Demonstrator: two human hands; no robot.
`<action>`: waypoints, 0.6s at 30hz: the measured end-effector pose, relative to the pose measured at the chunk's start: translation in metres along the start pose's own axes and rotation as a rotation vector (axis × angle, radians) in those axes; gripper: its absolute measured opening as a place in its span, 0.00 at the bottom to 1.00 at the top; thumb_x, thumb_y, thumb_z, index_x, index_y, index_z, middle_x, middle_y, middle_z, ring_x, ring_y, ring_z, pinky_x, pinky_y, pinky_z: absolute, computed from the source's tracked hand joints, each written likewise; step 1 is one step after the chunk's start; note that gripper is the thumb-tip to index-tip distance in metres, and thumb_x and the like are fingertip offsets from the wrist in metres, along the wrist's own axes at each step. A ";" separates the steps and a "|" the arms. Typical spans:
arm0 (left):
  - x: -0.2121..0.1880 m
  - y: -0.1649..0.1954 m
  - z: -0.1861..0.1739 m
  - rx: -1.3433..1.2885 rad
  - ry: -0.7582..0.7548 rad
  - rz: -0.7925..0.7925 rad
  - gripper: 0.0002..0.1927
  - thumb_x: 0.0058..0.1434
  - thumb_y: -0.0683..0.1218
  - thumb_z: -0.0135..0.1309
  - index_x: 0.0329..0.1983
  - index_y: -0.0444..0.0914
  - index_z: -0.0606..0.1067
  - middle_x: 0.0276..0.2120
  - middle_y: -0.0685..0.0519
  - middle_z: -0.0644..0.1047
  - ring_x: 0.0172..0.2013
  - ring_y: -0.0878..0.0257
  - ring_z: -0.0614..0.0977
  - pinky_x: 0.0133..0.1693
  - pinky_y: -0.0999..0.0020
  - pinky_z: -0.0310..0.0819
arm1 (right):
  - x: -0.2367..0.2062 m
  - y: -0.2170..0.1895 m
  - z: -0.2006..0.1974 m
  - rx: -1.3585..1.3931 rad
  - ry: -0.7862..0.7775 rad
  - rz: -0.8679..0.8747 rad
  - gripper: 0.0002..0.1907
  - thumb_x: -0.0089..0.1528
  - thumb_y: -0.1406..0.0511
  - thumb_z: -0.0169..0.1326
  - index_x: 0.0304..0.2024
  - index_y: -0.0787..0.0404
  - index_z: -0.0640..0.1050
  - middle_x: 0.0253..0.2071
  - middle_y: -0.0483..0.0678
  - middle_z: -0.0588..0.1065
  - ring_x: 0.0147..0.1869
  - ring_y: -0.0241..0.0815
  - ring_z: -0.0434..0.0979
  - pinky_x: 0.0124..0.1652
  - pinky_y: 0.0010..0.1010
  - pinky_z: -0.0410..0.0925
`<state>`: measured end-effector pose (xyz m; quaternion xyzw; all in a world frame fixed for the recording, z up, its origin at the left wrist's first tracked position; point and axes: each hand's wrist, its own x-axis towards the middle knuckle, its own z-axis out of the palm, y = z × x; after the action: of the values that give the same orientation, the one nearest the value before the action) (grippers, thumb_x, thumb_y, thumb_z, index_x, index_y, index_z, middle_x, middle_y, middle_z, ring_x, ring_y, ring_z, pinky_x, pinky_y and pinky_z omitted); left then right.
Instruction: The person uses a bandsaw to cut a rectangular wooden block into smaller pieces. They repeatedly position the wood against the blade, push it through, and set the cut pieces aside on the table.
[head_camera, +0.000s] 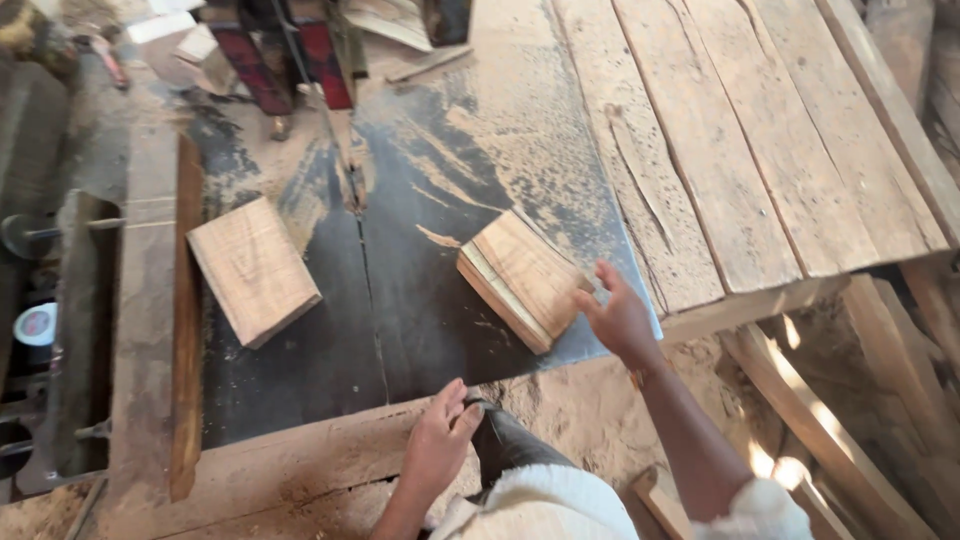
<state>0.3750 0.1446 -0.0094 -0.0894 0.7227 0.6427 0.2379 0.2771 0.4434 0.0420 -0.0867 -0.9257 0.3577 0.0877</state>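
a: head view. where's the right hand (618, 318)?

b: at the near right corner of the dark saw table (420, 330). its fingers (604, 277) are spread open, tips touching the right end of a wooden block (522, 280), nothing clasped. the block lies flat and turned at an angle, its layered long edge facing the near side.

a: and the left hand (437, 440)?

b: lower down, on the table's near edge, where dark metal meets a pale wooden rail (290, 470). the fingers are curled loosely over that edge; whether they press on it i cannot tell. it holds no loose thing.

a: what is beyond the fingers?

b: left of the right fingertips, past the block, a thin slot in the table runs away from the person up to the saw blade (345, 160), which stands well apart from both hands. further left of the slot lies a second wooden block (253, 268), flat, tilted, just beside a long wooden fence strip (186, 320) on the table's left edge.

a: open room?

b: a bare stretch of dark table between the left fingers and the first block, dusted with sawdust (500, 120) towards the far side. right of the right fingers the metal edge ends and rough planks (760, 150) begin, forming a side bench. below the right wrist the floor is sawdust, with loose timber (830, 430) leaning at the right.
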 end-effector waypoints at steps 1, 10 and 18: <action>0.003 0.001 0.002 -0.028 -0.016 0.001 0.34 0.64 0.49 0.55 0.69 0.30 0.62 0.65 0.40 0.72 0.64 0.55 0.76 0.61 0.66 0.70 | 0.004 0.004 0.002 0.096 -0.097 0.128 0.29 0.61 0.61 0.60 0.62 0.67 0.72 0.47 0.58 0.81 0.50 0.50 0.80 0.48 0.33 0.71; 0.039 0.027 0.006 -0.008 -0.074 -0.029 0.42 0.65 0.53 0.57 0.75 0.34 0.51 0.71 0.38 0.60 0.70 0.52 0.62 0.67 0.61 0.57 | -0.029 0.004 0.009 0.411 -0.374 0.356 0.25 0.63 0.64 0.58 0.61 0.67 0.74 0.54 0.49 0.79 0.55 0.35 0.79 0.54 0.27 0.70; 0.051 0.092 0.027 0.127 -0.046 -0.178 0.43 0.63 0.52 0.56 0.78 0.45 0.50 0.64 0.43 0.73 0.63 0.52 0.76 0.64 0.60 0.67 | -0.020 -0.016 0.009 0.542 -0.549 0.547 0.28 0.63 0.65 0.55 0.64 0.68 0.69 0.53 0.53 0.78 0.53 0.41 0.79 0.52 0.31 0.74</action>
<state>0.2970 0.1945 0.0474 -0.1235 0.7454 0.5740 0.3158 0.2931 0.4212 0.0438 -0.2034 -0.7311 0.6060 -0.2384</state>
